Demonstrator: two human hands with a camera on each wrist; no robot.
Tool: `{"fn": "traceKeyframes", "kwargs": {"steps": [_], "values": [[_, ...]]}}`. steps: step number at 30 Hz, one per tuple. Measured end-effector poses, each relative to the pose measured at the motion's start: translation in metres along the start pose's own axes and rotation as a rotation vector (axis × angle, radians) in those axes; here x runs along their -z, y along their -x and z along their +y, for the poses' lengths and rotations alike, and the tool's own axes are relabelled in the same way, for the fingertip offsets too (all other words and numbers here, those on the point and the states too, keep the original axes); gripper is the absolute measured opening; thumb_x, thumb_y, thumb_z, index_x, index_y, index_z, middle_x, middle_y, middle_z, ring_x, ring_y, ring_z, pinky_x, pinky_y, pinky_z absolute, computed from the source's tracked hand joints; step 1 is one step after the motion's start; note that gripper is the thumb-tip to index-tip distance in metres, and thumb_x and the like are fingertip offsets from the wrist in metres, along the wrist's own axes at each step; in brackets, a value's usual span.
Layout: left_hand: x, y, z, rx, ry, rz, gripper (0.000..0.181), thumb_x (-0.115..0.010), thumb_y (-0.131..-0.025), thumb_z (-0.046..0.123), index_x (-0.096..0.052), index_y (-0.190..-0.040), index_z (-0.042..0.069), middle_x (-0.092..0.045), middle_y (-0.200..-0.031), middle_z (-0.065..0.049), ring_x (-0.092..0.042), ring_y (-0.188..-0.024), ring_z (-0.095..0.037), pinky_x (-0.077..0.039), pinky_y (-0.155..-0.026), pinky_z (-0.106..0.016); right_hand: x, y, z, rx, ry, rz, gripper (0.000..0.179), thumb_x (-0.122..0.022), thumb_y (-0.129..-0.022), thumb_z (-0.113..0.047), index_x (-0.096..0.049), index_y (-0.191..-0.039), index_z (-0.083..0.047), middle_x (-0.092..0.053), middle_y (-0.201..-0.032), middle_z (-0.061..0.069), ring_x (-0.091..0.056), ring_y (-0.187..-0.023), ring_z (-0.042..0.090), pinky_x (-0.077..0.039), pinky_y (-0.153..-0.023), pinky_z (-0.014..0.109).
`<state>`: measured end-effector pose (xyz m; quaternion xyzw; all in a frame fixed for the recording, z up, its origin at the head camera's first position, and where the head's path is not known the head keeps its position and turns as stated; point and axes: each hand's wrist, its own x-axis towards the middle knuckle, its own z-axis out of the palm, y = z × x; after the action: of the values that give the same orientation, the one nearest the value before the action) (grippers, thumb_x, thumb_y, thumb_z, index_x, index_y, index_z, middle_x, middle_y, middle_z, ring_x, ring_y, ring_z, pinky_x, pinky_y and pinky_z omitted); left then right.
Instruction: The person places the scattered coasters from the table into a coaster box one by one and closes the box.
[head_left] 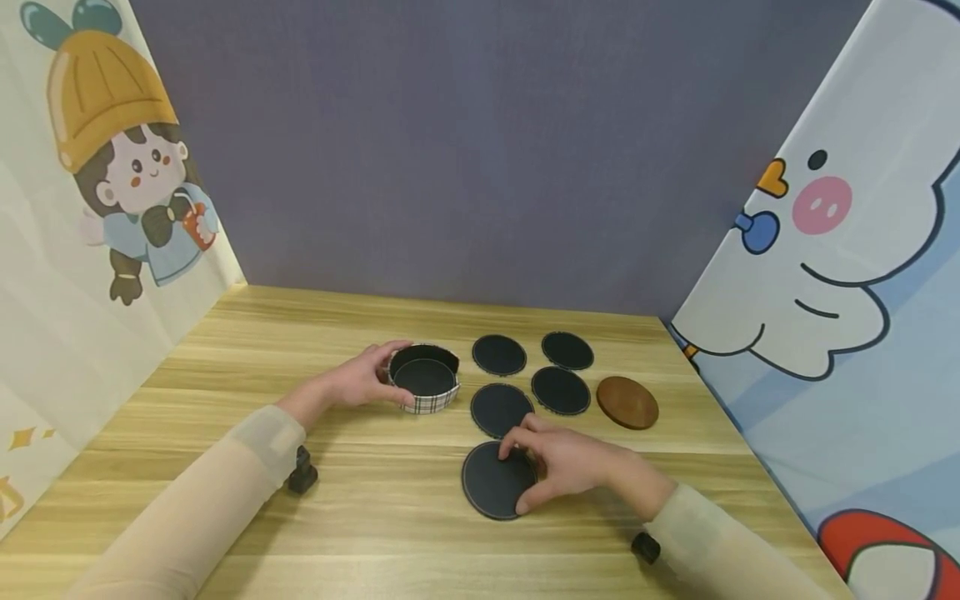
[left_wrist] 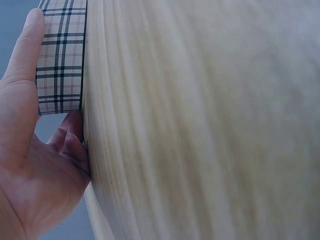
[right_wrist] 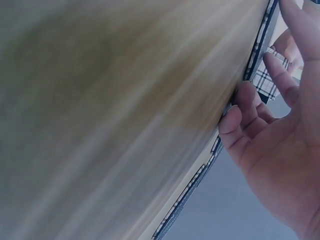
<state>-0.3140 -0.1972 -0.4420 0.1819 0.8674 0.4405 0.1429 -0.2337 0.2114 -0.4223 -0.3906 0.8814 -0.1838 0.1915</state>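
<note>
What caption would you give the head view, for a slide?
Left grip on a plaid holder, right grip on the nearest black disc, four more beyond, a brown disc at right.

The head camera is looking forward and down from above, farthest off, taking in the worktop (head_left: 360, 517), the grey back wall (head_left: 465, 150), the left hand (head_left: 363, 379) and the right hand (head_left: 573, 458). The left wrist camera is facing its hand's fingers (left_wrist: 25, 52) from close by, the scene lying on its side and the worktop filling most of the frame. The right wrist camera is looking low across the worktop on a slant, showing black discs (head_left: 501, 408) edge-on. All three views are sharing the plaid holder (head_left: 431, 404); the right wrist's is apparently including the left hand too, partly hidden.
</note>
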Motion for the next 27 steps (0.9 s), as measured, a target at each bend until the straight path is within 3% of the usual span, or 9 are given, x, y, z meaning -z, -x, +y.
{"fn": "traceKeyframes", "kwargs": {"steps": [9,18,22,25,27], "values": [[0.000,0.001,0.002,0.003,-0.015,-0.003,0.113,-0.094,-0.089,0.043,-0.024,-0.176,0.020,-0.033,-0.158,-0.031,-0.061,-0.136,-0.045,-0.056,-0.105,-0.047,-0.006,-0.002,-0.004,0.059,0.037,0.002,0.062,-0.090,-0.087,-0.061,-0.061,-0.136,-0.037,-0.052,-0.117,-0.007,-0.055,-0.092,0.004,-0.051,-0.083,0.023],[-0.001,0.001,0.001,0.011,-0.028,0.012,0.113,-0.095,-0.088,0.044,-0.025,-0.175,0.022,-0.035,-0.159,-0.030,-0.060,-0.137,-0.046,-0.052,-0.112,-0.055,-0.009,-0.003,-0.012,0.104,0.060,0.017,0.062,-0.086,-0.090,-0.062,-0.062,-0.140,-0.033,-0.051,-0.121,-0.009,-0.055,-0.091,0.003,-0.051,-0.082,0.022],[-0.001,0.001,0.000,0.009,-0.025,0.014,0.113,-0.095,-0.088,0.044,-0.026,-0.175,0.022,-0.035,-0.158,-0.030,-0.061,-0.136,-0.044,-0.052,-0.112,-0.055,-0.009,-0.004,-0.018,0.182,0.107,0.044,0.072,-0.087,-0.089,-0.063,-0.063,-0.150,-0.033,-0.050,-0.143,-0.003,-0.056,-0.115,0.010,-0.053,-0.098,0.029],[-0.001,0.000,0.000,0.010,-0.014,0.013,0.113,-0.095,-0.088,0.043,-0.026,-0.175,0.022,-0.036,-0.158,-0.030,-0.062,-0.134,-0.043,-0.052,-0.111,-0.054,-0.010,-0.005,-0.021,0.223,0.145,0.040,0.079,-0.086,-0.088,-0.065,-0.058,-0.157,-0.038,-0.048,-0.160,0.003,-0.048,-0.138,0.019,-0.049,-0.111,0.041],[-0.001,0.000,0.000,0.009,-0.009,0.010,0.113,-0.095,-0.088,0.042,-0.026,-0.175,0.022,-0.035,-0.158,-0.031,-0.062,-0.134,-0.043,-0.052,-0.112,-0.054,-0.011,-0.006,-0.022,0.228,0.163,0.025,0.081,-0.087,-0.088,-0.065,-0.056,-0.160,-0.041,-0.047,-0.165,0.005,-0.045,-0.142,0.022,-0.047,-0.113,0.046]]}}
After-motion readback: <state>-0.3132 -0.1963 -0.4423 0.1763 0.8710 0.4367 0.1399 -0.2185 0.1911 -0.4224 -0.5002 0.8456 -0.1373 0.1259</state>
